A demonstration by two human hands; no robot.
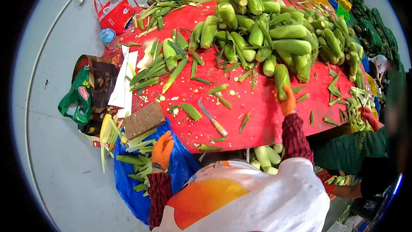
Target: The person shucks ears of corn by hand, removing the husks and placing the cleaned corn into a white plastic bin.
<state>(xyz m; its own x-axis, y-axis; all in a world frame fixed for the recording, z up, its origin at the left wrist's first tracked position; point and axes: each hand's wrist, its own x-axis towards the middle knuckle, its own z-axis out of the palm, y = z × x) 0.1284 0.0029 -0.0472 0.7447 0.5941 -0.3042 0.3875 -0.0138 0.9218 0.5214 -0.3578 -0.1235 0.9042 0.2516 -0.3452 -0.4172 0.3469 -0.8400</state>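
Observation:
My right hand (287,102), in an orange glove, grips the near end of a corn ear in green husk (282,79), close to the front of a large pile of husked-in corn (289,32). My left hand (163,149), gloved in orange too, is empty with loosely bent fingers. Under it is a blue plastic bag (185,162) holding stripped husk leaves (138,162). A knife with a curved blade and wooden handle (219,128) lies on the red tabletop (254,109) between my hands.
A brown block (145,120) sits at the table's left corner, beside a partly peeled yellow corn ear (106,129). Bags (77,98) and a blue-capped container (107,34) line the left side. Another person's red-gloved hand (370,118) works at right. Below the table edge are pale ears (265,158).

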